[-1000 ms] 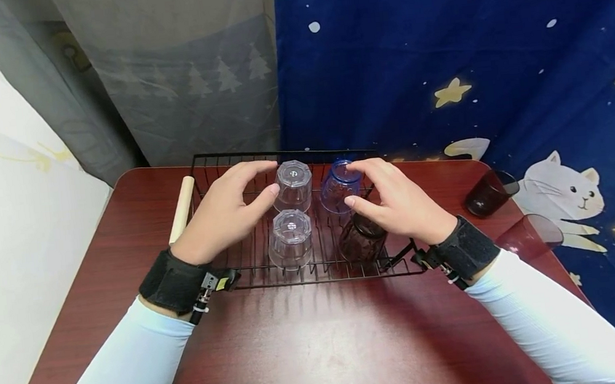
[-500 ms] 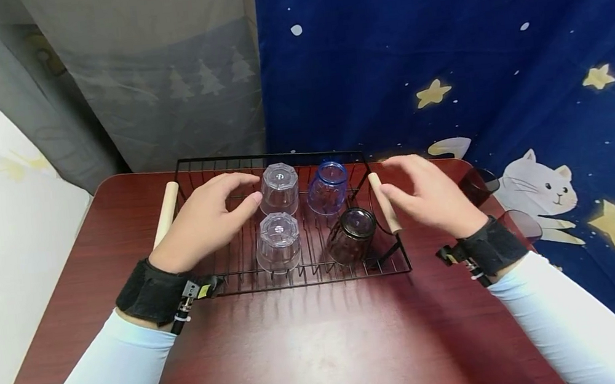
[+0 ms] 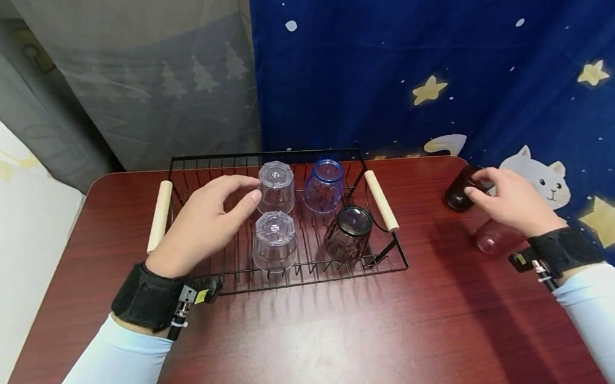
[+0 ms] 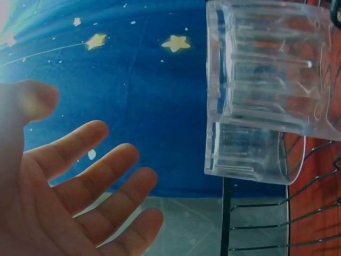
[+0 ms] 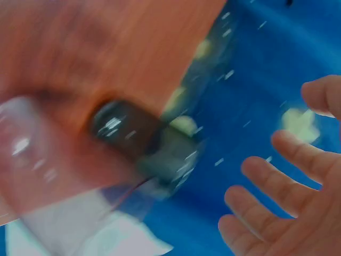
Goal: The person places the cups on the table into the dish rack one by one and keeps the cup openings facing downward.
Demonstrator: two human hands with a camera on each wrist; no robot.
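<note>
My left hand point(image 3: 202, 224) hovers over the left part of the black wire rack point(image 3: 316, 282), fingers relaxed and nothing in them. Its fingertips are beside the back clear glass point(image 3: 277, 185), which stands upside down in the rack; a second clear glass point(image 3: 275, 241) stands in front of it. In the left wrist view the fingers point(image 4: 106, 197) are spread, apart from the glasses. My right hand point(image 3: 514, 203) reaches over the table's right side, its fingertips overlapping a dark glass point(image 3: 459, 193). The right wrist view shows that hand's fingers point(image 5: 272, 186) spread, with no glass between them.
A blue glass point(image 3: 324, 187) and a dark brown glass point(image 3: 348, 235) also stand upside down in the rack, whose wooden handles point(image 3: 381, 200) rise at both ends. Partly behind my right hand is a pinkish glass point(image 3: 492, 238). A blue starry curtain point(image 3: 350, 58) hangs behind the table.
My right hand has left the blue glass and moved right, past the rack's handle, to the dark glass. The left hand stays by the clear glasses. The head view has shifted slightly.
</note>
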